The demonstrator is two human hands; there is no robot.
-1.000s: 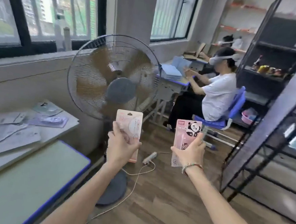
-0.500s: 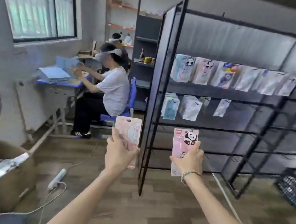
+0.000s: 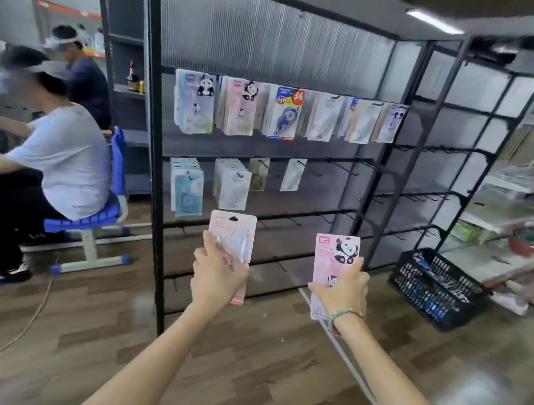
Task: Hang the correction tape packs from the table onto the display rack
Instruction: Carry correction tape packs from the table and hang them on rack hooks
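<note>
The left hand (image 3: pixel 219 269) grips a pale pink carded correction tape pack (image 3: pixel 232 237) upright; the right hand (image 3: pixel 342 290) grips a pink panda-printed correction tape pack (image 3: pixel 334 254) upright. Both are held before the black metal-frame display rack (image 3: pixel 153 116), where other packs (image 3: pixel 238 108) hang in rows.

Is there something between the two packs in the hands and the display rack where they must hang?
Nothing visible. The left hand holds a peach pack, the right hand a pink panda pack, and only open air and floor separate them from the display rack.
</note>
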